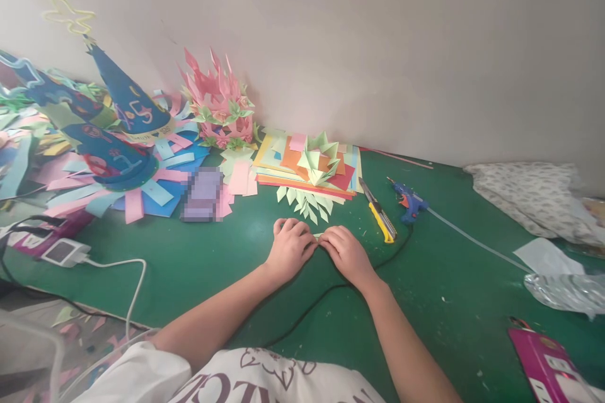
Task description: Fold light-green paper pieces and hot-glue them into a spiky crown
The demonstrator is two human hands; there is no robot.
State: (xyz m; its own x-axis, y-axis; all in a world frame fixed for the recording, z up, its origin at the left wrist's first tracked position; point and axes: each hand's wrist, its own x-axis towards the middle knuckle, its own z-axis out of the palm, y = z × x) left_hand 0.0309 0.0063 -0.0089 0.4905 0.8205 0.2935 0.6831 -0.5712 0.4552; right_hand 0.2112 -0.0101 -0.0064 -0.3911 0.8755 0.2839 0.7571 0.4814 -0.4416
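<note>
Two hands pinch one small paper bit

The left hand and right hand meet, both grips pressed on a green paper bit between them, just below the green leaves on the desk.

Yellow utility knife beside blue glue gun; blue paper cones far left.

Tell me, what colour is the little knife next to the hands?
The utility knife is yellow and black, seen in the head view, just beyond the right hand.

Head view, down over green table
</note>
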